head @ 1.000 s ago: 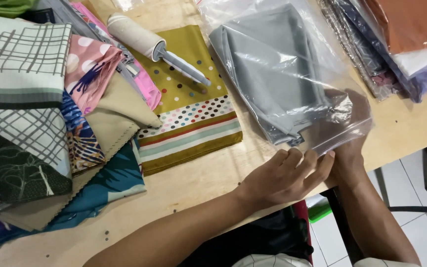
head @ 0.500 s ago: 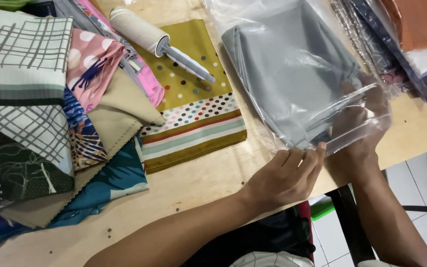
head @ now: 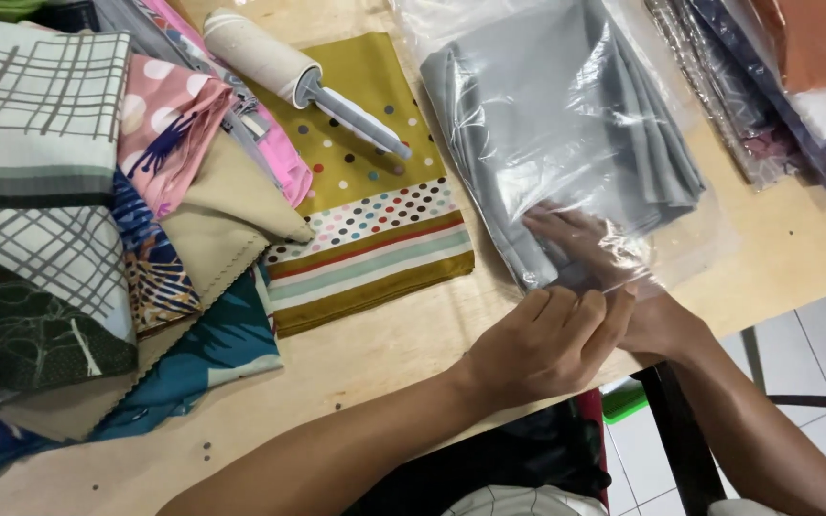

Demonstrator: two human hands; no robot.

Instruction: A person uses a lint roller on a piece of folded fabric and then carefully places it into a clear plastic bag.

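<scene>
Right hand (head: 585,250) now slid deeper inside the clear bag (head: 566,143), fingers flat together on grey cloth (head: 547,115); left hand (head: 552,342) fingers pinch bag mouth at desk (head: 384,344) edge — cloth nearly seated.

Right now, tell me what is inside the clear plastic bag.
Inside the clear plastic bag lies a folded grey cloth. The right hand is pushed in at the opening, over the cloth's lower corner. Whatever lies beneath the cloth is hidden.

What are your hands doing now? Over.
Left hand pinching bag mouth. Right hand inside bag, on grey cloth. Nothing in the way.
</scene>
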